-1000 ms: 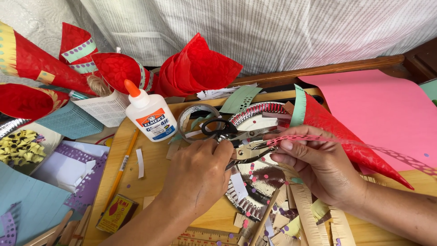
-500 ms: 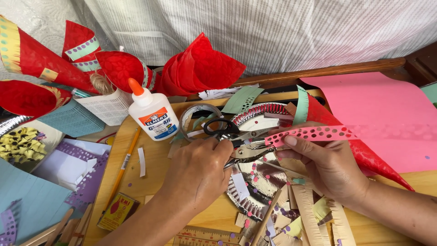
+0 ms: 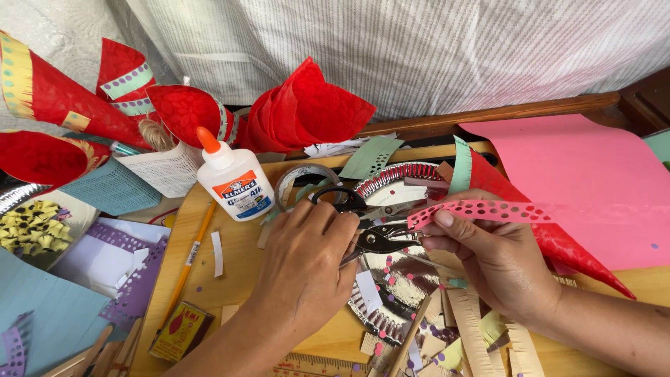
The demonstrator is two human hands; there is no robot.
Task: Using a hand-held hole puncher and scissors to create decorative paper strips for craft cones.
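Pink strip (image 3: 481, 209) beside scissors (image 3: 335, 199), glue bottle (image 3: 234, 181)

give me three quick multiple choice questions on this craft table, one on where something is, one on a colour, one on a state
1. Where does the glue bottle stand?
A. beyond the left hand
B. on the pink sheet
C. under the right hand

2. What colour is the punched paper strip in the right hand?
A. green
B. pink
C. yellow

3. What state is the glue bottle in?
A. lying on its side
B. upright with its orange cap on
C. upright, cap off

Answers: 1 A, it stands on the wooden board just past the left hand, which holds the hole punch. 2 B, the strip is pink with rows of holes. 3 B, the bottle stands with the orange tip in place.
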